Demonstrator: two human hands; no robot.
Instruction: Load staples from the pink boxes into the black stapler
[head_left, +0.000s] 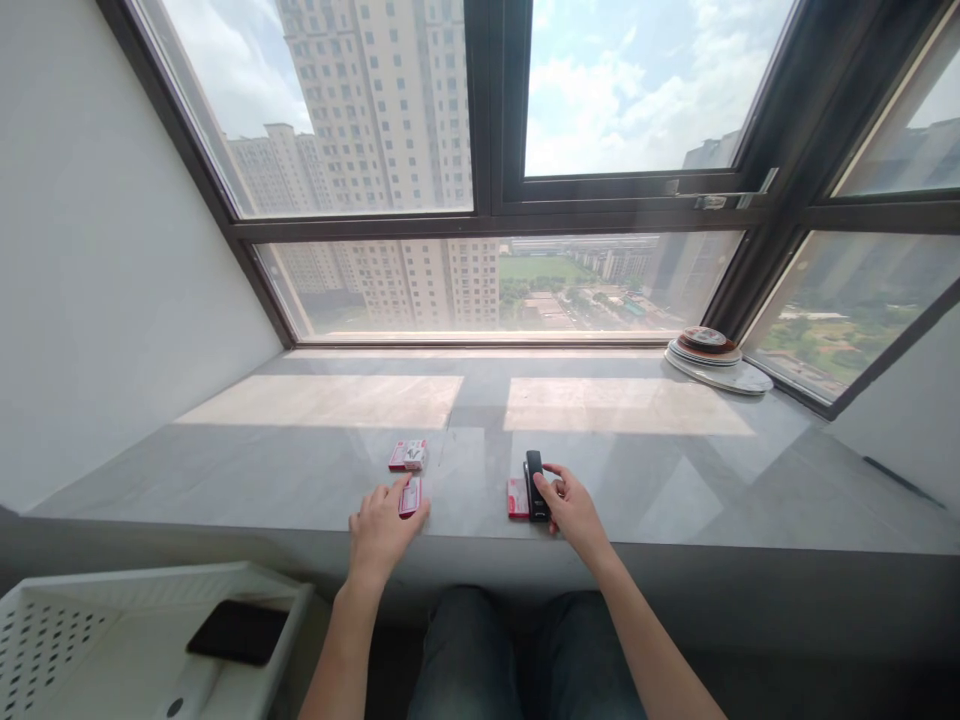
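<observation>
On the grey stone sill, my left hand (384, 522) has its thumb and index finger around a small pink-and-white box (410, 496). Just beyond it lie a similar flat pink box (396, 457) and a small white box (415, 455), side by side. A black stapler (535, 488) is between the thumb and fingers of my right hand (568, 505), which closes on it from the right. Against the stapler's left side sits another pink-and-white box (517, 498), partly covered by it.
A stack of round plate-like discs (716, 372) stands in the right corner by the window (480, 225). Below the sill (480, 450) at left is a white plastic basket (150, 578) with a black phone (238, 632) on it. My knees (469, 650) are under the sill's front edge.
</observation>
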